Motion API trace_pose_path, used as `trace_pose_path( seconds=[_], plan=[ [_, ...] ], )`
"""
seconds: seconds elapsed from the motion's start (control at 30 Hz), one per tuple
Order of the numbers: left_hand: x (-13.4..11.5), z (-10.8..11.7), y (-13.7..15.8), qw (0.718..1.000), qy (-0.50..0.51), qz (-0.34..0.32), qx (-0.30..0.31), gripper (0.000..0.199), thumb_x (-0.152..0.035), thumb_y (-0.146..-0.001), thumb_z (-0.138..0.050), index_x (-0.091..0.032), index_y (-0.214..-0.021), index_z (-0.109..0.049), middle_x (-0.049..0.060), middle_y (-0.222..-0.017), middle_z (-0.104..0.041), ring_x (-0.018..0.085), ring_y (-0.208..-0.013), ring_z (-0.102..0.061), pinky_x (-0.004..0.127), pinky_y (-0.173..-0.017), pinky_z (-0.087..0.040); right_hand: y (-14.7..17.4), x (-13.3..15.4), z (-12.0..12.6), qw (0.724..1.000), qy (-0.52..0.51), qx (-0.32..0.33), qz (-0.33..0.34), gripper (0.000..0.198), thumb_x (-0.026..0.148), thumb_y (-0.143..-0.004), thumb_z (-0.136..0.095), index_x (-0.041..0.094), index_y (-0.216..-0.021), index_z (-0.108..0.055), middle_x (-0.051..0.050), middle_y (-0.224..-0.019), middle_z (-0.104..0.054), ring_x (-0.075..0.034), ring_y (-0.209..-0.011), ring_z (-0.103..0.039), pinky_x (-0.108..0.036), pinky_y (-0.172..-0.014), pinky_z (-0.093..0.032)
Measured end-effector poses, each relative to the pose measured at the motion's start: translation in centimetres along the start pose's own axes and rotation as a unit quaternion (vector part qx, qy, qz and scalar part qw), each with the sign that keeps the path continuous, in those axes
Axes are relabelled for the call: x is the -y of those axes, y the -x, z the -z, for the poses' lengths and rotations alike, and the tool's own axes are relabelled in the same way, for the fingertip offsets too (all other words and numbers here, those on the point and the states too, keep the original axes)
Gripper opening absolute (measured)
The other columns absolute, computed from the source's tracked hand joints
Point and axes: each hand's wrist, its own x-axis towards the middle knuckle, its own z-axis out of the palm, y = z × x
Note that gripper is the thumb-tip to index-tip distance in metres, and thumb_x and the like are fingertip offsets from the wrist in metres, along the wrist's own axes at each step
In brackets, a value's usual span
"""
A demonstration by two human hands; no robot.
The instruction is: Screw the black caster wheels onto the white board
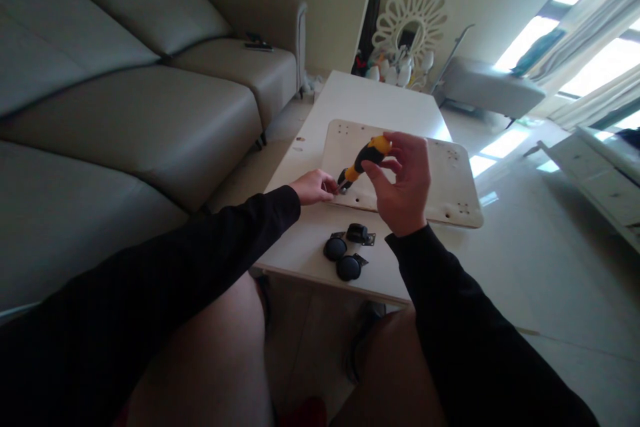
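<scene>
My right hand (pixel 406 180) is closed round the handle end of a yellow and black screwdriver (pixel 369 155). The tool slants down to the left, its tip low over the near left corner of a pale board (pixel 410 203). Close to that tip, the fingers of my left hand (pixel 315 187) are pinched together; what they hold, if anything, is too small to make out. A dark part beside the tip may be a caster, partly hidden by the screwdriver. Three black casters with metal plates, one of them this caster (pixel 349 268), lie on the table in front of the board.
The board rests on a white table (pixel 295 233). A grey sofa (pixel 200 113) runs along the left, with a dark flat object (pixel 259 47) on its seat. A grey bench (pixel 487 87) and a white cabinet (pixel 595 170) stand to the right. A round mirror (pixel 410 33) is at the back.
</scene>
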Motion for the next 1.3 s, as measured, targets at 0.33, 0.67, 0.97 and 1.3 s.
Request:
trace_pose_path(
  seconds=[0.33, 0.67, 0.97, 1.3],
  plan=[
    [-0.15, 0.21, 0.26, 1.0, -0.005, -0.005, 0.001, 0.014, -0.01, -0.069, -0.074, -0.013, -0.081, -0.079, 0.002, -0.069, -0.071, 0.013, -0.064, -0.062, 0.025, -0.065, -0.047, 0.02, -0.07, 0.07, 1.0, -0.021, 0.003, 0.009, 0.043, 0.018, -0.089, -0.07, 0.036, -0.125, -0.056, -0.001, -0.115, -0.069, -0.019, -0.105, -0.071, -0.037, -0.08, -0.068],
    [-0.03, 0.23, 0.21, 1.0, -0.025, -0.005, 0.0, 0.012, -0.012, -0.069, -0.074, -0.013, -0.08, -0.079, 0.002, -0.067, -0.07, 0.014, -0.064, -0.06, 0.026, -0.064, -0.045, 0.08, 0.13, 0.16, 0.999, -0.025, 0.023, -0.003, 0.041, 0.019, -0.087, -0.07, 0.034, -0.124, -0.058, -0.002, -0.116, -0.069, -0.02, -0.106, -0.071, -0.037, -0.08, -0.068],
    [-0.62, 0.17, 0.41, 0.999, -0.032, 0.004, -0.006, 0.009, -0.009, -0.069, -0.075, -0.013, -0.077, -0.079, 0.002, -0.068, -0.072, 0.016, -0.067, -0.064, 0.028, -0.071, -0.049, -0.08, 0.23, 0.05, 0.999, 0.017, 0.025, 0.024, 0.039, 0.022, -0.086, -0.075, 0.033, -0.121, -0.061, -0.002, -0.113, -0.067, -0.02, -0.104, -0.07, -0.038, -0.08, -0.068],
    [-0.87, -0.04, 0.38, 0.999, -0.038, 0.017, -0.007, 0.007, -0.008, -0.068, -0.081, -0.014, -0.071, -0.078, 0.001, -0.065, -0.07, 0.017, -0.067, -0.064, 0.029, -0.075, -0.049, 0.0, 0.81, 0.28, 0.996, -0.013, 0.09, 0.016, 0.041, 0.019, -0.091, -0.066, 0.033, -0.129, -0.062, -0.002, -0.124, -0.073, -0.023, -0.118, -0.071, -0.04, -0.09, -0.068]
  ],
)
